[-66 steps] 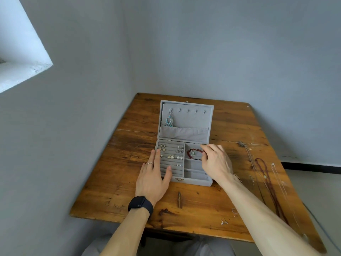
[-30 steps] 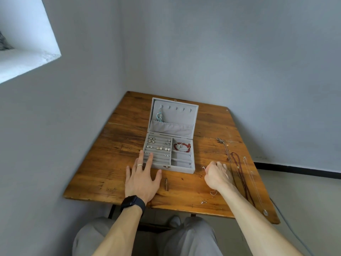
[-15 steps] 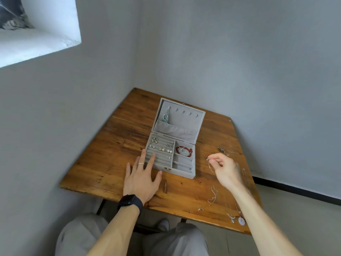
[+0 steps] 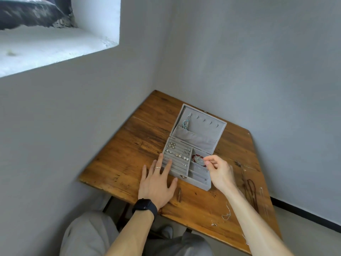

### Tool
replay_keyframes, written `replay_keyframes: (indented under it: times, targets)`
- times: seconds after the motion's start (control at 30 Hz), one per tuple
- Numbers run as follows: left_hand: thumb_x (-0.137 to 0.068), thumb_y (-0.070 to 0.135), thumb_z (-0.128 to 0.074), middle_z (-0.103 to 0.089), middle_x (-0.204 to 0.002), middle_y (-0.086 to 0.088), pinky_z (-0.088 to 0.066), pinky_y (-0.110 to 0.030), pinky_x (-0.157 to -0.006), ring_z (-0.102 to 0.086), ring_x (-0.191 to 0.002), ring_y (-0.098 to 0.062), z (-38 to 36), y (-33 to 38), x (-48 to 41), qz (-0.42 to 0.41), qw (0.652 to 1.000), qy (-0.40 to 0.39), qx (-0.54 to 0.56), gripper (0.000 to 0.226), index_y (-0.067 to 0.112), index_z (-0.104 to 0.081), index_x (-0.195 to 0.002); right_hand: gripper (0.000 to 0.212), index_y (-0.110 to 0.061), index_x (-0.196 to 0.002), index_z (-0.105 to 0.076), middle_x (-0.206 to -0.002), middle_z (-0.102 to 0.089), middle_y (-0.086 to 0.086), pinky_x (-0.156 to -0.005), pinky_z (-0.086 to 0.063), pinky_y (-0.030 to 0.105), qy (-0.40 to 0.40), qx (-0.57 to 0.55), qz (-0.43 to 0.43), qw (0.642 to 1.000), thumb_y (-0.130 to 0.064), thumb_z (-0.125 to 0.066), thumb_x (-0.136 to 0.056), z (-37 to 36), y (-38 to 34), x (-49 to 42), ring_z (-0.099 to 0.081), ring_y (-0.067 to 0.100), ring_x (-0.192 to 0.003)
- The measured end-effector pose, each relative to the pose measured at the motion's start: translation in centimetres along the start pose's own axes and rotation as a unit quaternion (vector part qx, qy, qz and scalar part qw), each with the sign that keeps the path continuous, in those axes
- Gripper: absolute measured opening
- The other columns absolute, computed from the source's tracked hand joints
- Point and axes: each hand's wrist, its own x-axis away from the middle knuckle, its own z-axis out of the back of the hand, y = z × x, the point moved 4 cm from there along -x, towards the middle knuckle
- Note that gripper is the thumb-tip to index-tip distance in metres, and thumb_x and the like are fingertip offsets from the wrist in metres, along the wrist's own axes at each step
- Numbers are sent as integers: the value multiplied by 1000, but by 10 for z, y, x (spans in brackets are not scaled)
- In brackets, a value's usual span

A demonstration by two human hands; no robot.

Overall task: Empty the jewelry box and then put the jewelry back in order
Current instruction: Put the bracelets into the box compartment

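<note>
A grey jewelry box (image 4: 191, 179) stands open on the wooden table (image 4: 129, 150). Its lid (image 4: 204, 130) leans back with a blue-green necklace (image 4: 185, 124) hanging on the left hook. Several earrings (image 4: 178, 155) sit in the ridged left section. A red bead bracelet (image 4: 196, 157) lies in the upper right compartment. My left hand (image 4: 156, 179) rests flat, fingers straight, fingertips on the box's front left corner. My right hand (image 4: 218, 169) hovers over the right compartments, thumb and forefinger pinching a thin silver chain beside the bracelet.
To the right of the box lie a dark cord necklace (image 4: 251, 189), a thin silver chain (image 4: 227, 213) and a small earring (image 4: 213, 223) near the table's front edge. A small brown stick (image 4: 179, 194) lies before the box. Walls close in on the left and behind.
My right hand left the box, picked a thin chain off the table to the right, and has carried it over the box's right compartments. My left hand stayed put. My head tilted.
</note>
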Motion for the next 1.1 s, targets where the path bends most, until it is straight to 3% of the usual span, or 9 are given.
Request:
replay_keyframes:
  times: [0.17, 0.37, 0.53, 0.67, 0.8, 0.97, 1.1]
  targets:
    - [-95, 66, -20, 13, -167, 0, -5, -53, -123, -11, -153, -25, 0, 1, 0, 3, 1000, 0, 0, 71, 36, -9, -159, 20, -38, -95, -69, -91, -67, -24, -67, -39, 6, -45, 34, 0, 998, -20, -61, -98, -12, 4, -6, -60, -10, -90]
    - [-95, 66, -18, 13, -167, 0, -5, -54, -123, -11, -153, -26, 0, 1, -1, 3, 1000, -1, -4, 71, 36, -9, -159, 17, -23, -105, -73, -102, -72, -6, -79, -50, 24, -63, 133, 21, 989, -16, -60, -98, -29, 10, -14, -64, 13, -94]
    - [-94, 66, -18, 11, -167, -1, -5, -55, -122, -13, -153, -26, -1, 2, -2, 4, 1000, 3, -4, 72, 35, -12, -159, 16, -17, -104, -75, -96, -67, 4, -72, -45, 29, -13, 181, 97, 979, -11, -62, -96, -39, 7, -8, -63, 26, -91]
    - [-94, 65, -18, 10, -168, -2, -7, -55, -122, -13, -152, -26, 0, 2, -2, 4, 1000, 5, -11, 72, 35, -14, -159, 17, -15, -108, -76, -106, -65, 1, -76, -52, 33, 34, 161, 100, 981, -13, -67, -93, -36, 7, 1, -61, 24, -93]
    - [-94, 65, -19, 9, -168, -2, -9, -55, -122, -15, -152, -27, 0, 2, -1, 3, 1000, 9, -15, 71, 34, -17, -158, 17, -19, -107, -75, -105, -69, -2, -70, -45, 33, 86, 211, 73, 971, -18, -67, -91, -28, 17, 15, -54, 22, -91]
    - [-94, 65, -22, 7, -168, -1, -11, -55, -121, -18, -151, -26, 0, 2, -2, 4, 1000, 15, -16, 69, 36, -22, -156, 30, -29, -119, -70, -119, -67, -12, -88, -43, 37, 16, 260, 42, 964, -38, -47, -101, -34, 22, 19, -48, 17, -117]
    - [-93, 65, -24, 4, -168, -2, -15, -54, -121, -22, -150, -26, 1, 2, 0, 3, 1000, 22, -20, 69, 36, -25, -156, 28, -30, -114, -68, -119, -67, -13, -92, -41, 38, 3, 250, 36, 968, -40, -46, -100, -33, 21, 22, -46, 15, -119]
